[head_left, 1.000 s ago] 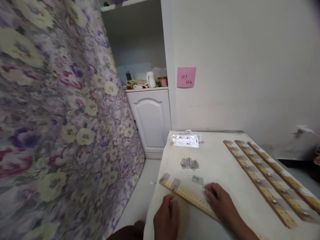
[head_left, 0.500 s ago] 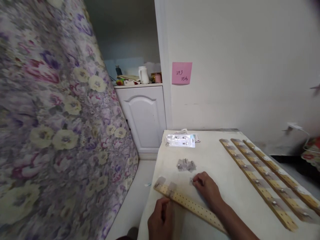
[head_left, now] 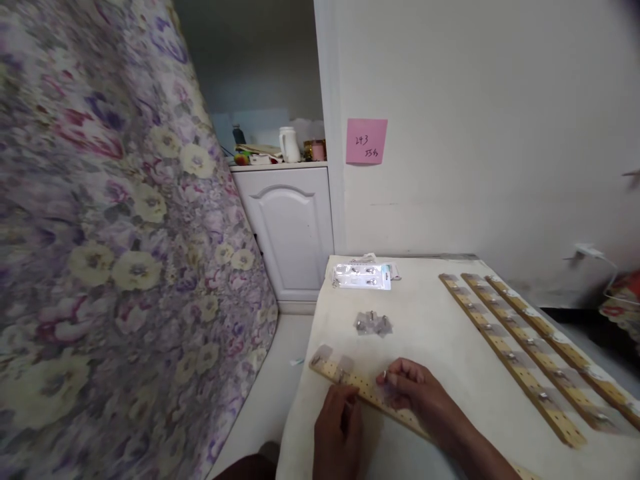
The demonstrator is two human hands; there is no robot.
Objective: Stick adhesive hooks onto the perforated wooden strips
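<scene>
A pale wooden strip (head_left: 395, 415) with rows of small holes lies slantwise on the table. Two clear adhesive hooks (head_left: 344, 368) sit at its far left end. My left hand (head_left: 339, 430) has its fingers curled against the strip's near edge, just below the second hook. Above the strip's middle, my right hand (head_left: 413, 390) pinches a small clear adhesive hook (head_left: 385, 377) between thumb and fingers; part of the hook is hidden by them. Beyond the strip lies a small group of loose clear hooks (head_left: 373, 324).
Three similar wooden strips (head_left: 510, 357) with clear hooks lie side by side along the table's right. Hook packages (head_left: 361, 276) rest at the back left. A floral curtain (head_left: 135, 267) hangs left of the table (head_left: 425, 313); a wall stands behind.
My right hand has moved from the bare tabletop toward me and over the strip, bringing the clear hook. My left hand has shifted slightly right and up to the strip's edge.
</scene>
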